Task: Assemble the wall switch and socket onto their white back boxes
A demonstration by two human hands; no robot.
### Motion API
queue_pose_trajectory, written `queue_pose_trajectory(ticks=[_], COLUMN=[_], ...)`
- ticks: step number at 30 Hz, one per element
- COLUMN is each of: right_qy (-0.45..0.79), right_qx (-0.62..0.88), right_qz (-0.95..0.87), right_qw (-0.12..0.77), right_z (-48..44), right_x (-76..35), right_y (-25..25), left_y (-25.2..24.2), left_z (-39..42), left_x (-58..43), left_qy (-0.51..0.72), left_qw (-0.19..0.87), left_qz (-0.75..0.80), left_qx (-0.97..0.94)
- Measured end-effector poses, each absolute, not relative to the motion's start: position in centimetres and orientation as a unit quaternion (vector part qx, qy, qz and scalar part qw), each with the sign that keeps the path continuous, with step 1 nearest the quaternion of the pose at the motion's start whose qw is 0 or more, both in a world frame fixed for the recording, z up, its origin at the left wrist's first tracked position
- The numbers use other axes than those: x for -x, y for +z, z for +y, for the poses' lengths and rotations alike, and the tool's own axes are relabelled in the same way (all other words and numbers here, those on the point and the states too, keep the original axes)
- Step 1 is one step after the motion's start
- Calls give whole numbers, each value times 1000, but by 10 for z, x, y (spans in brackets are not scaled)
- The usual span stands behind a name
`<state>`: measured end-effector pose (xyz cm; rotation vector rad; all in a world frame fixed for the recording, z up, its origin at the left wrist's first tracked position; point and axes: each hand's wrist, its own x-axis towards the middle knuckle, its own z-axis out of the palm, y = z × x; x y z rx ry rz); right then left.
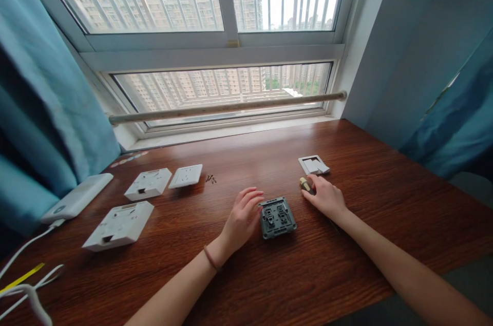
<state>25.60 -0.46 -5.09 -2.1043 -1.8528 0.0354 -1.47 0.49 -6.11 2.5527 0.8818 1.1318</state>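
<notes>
On the wooden table lies a dark grey wall switch body (278,217), its two black switch mechanisms facing up. My left hand (239,221) is beside its left edge, fingers apart, with the fingertips at or very near its rim; whether they touch I cannot tell. To the right, my right hand (327,196) rests on the table, closed around a screwdriver (307,186) with a yellow and black handle. Most of its shaft is hidden under the hand. Just beyond that hand sits a white switch frame (306,166) with loose white rocker pieces (316,166) on it.
Several small brass-coloured screws (211,178) lie left of centre, near a white socket faceplate (186,176). Two white mounting boxes (154,178) stand further left. A white power bank (79,196) with a cable (26,244) is by the curtain. The window (231,41) borders the table's back.
</notes>
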Motion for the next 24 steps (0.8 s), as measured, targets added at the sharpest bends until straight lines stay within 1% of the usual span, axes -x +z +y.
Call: queue_pose_trajectory(ticks=[2,7,10,13,19,24], right_qy=[15,1,21,41,80,93], right_qx=[729,614,582,560,554,557], right_qz=[-654,-702,-727,-746,-762,-769], right_qw=[201,362,365,358,326,301], right_z=[-2,32,63,85,88,87], right_x=[-260,-297,-326,-348,-362,-366], right_y=[-52,-47,-43,-50,-77,-81], left_y=[-60,-59,-59,-59,-58,-58], left_z=[3,1,2,3,3,3], left_x=[15,13,13,12,13,13], left_qy=[377,370,370,375,366,366], left_qw=[106,104,107,106,107,108], left_qz=[291,278,276,277,266,270], left_qx=[-873,-880,-881,-879,-885,-884])
